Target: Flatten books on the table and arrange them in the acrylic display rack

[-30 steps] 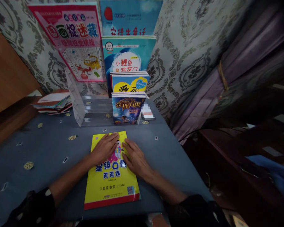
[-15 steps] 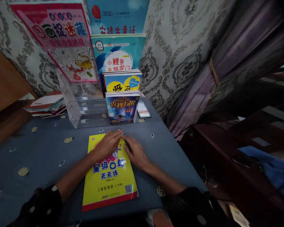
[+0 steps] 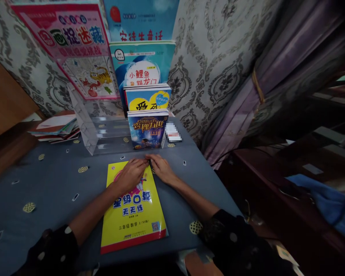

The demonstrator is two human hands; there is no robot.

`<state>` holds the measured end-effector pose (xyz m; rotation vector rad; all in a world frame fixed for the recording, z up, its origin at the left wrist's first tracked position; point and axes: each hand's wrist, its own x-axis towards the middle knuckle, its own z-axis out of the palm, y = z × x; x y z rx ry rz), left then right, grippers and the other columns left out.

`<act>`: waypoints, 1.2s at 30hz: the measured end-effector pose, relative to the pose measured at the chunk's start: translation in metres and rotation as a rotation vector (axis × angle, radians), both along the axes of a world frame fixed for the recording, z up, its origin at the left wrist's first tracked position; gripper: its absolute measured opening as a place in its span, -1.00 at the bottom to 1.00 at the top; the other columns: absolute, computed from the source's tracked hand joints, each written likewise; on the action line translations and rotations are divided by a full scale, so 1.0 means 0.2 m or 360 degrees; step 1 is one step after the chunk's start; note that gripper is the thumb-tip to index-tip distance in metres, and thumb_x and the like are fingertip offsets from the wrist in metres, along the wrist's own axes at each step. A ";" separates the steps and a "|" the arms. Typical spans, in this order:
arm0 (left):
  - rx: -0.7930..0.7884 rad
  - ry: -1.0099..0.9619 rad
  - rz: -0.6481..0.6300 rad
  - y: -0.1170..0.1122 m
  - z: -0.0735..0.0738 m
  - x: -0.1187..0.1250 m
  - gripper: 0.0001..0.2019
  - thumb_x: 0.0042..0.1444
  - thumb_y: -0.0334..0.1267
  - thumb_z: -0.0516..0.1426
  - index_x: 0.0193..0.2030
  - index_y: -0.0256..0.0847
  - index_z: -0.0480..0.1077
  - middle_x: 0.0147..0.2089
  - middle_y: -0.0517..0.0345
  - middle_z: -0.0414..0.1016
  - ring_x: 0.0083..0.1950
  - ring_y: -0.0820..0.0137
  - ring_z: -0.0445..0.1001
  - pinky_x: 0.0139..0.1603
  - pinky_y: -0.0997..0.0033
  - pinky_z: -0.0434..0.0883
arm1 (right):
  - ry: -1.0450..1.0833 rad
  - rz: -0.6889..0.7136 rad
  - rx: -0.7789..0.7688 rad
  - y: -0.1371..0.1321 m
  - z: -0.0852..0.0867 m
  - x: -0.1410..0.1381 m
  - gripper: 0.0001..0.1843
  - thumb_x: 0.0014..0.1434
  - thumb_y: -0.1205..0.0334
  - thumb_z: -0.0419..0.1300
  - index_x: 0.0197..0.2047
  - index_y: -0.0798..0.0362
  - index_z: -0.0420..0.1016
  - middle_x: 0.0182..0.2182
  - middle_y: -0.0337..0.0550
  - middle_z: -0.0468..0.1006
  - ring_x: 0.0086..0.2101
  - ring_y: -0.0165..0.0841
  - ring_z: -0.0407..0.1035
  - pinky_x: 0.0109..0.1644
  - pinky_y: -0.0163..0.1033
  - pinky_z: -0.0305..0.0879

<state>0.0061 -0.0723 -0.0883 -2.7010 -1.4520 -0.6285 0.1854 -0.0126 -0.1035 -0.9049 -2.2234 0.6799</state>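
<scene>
A yellow workbook with blue lettering and a red bottom band lies closed on the cloth-covered table. My left hand rests flat across its upper part, fingers stretched toward the top right corner. My right hand is at that same corner, just off the right edge, with its fingers extended and their tips close to my left fingertips. Whether the right fingertips touch the cover is hard to make out. Behind both hands, a clear acrylic stand holds upright books, with a dark blue book in front.
A pink book and teal book stand higher in the rack. Left of it lies a pile of books and papers. The blue-grey tablecloth ends along a slanting right edge. Beyond are a tied curtain and blue cloth.
My right hand has slid forward along the workbook's right edge to its top corner. The left hand stays nearly in place on the cover. The view has shifted slightly.
</scene>
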 end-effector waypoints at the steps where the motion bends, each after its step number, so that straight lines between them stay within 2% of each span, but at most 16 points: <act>1: 0.0005 0.0000 0.0001 0.00 0.00 0.00 -0.61 0.31 -0.45 -0.03 0.21 -0.25 0.40 0.17 -0.10 0.51 0.17 0.17 0.45 0.18 0.03 0.36 | -0.0009 0.0003 0.0007 0.00 0.01 0.00 -0.57 0.35 0.38 -0.06 0.17 -0.04 0.44 0.01 -0.09 0.58 0.04 -0.27 0.43 0.14 -0.09 0.35; 7: -0.0089 0.0039 -0.0057 -0.02 0.02 0.01 -0.56 0.25 -0.50 -0.03 0.22 -0.22 0.39 0.22 -0.09 0.47 0.25 0.17 0.40 0.24 0.01 0.32 | -0.0089 -0.0037 -0.0032 -0.01 0.03 -0.01 -0.61 0.36 0.40 -0.06 0.11 0.02 0.48 0.00 -0.04 0.58 0.04 -0.25 0.41 0.15 -0.09 0.33; 12: -0.0226 0.0041 -0.0224 -0.11 0.06 0.05 -0.54 0.24 -0.51 -0.04 0.23 -0.18 0.38 0.21 -0.04 0.48 0.29 0.19 0.36 0.28 -0.01 0.27 | -0.0133 -0.0046 -0.0014 0.00 0.02 -0.02 -0.63 0.35 0.41 -0.05 0.10 0.09 0.47 -0.02 -0.02 0.58 0.02 -0.25 0.39 0.15 -0.11 0.31; 18: -0.0320 0.0063 -0.0389 -0.31 0.05 0.09 -0.59 0.31 -0.40 -0.05 0.25 -0.20 0.35 0.26 0.00 0.44 0.36 0.23 0.29 0.35 -0.03 0.20 | -0.0113 -0.0029 0.0017 0.00 0.01 -0.03 -0.63 0.31 0.43 -0.01 0.10 0.15 0.47 -0.03 0.00 0.59 0.00 -0.24 0.39 0.15 -0.14 0.29; 26: -0.0445 0.0167 -0.0646 -0.64 0.08 0.17 -0.56 0.39 -0.14 -0.02 0.34 -0.20 0.22 0.35 0.05 0.35 0.44 0.27 0.16 0.45 -0.02 0.08 | -0.0093 -0.0011 0.0051 0.01 -0.02 -0.03 -0.64 0.30 0.41 0.01 0.10 0.10 0.45 -0.02 -0.03 0.59 0.00 -0.22 0.39 0.15 -0.07 0.31; 29: -0.0434 0.0220 -0.0635 -0.70 0.07 0.18 -0.56 0.38 -0.29 -0.05 0.37 -0.23 0.15 0.38 0.05 0.29 0.46 0.28 0.12 0.45 -0.02 0.09 | -0.0107 -0.0014 0.0036 0.01 -0.01 -0.03 -0.65 0.31 0.42 0.02 0.10 0.14 0.45 -0.02 0.00 0.59 0.00 -0.21 0.40 0.15 -0.09 0.31; 32: -0.0396 0.0277 -0.0634 -0.72 0.07 0.18 -0.51 0.33 -0.47 -0.09 0.38 -0.26 0.12 0.39 0.04 0.28 0.46 0.28 0.12 0.44 -0.02 0.11 | -0.0119 -0.0024 0.0031 0.00 0.00 -0.03 -0.65 0.30 0.42 0.02 0.11 0.13 0.46 -0.02 -0.01 0.59 0.00 -0.22 0.41 0.14 -0.10 0.31; 36: -0.0333 0.0330 -0.0649 -0.70 0.05 0.18 -0.48 0.30 -0.50 -0.06 0.39 -0.28 0.12 0.39 0.01 0.27 0.46 0.24 0.12 0.43 0.01 0.12 | -0.0143 -0.0029 0.0044 -0.01 0.01 -0.02 -0.64 0.29 0.43 0.04 0.10 0.17 0.47 -0.01 0.04 0.59 0.02 -0.21 0.41 0.15 -0.11 0.31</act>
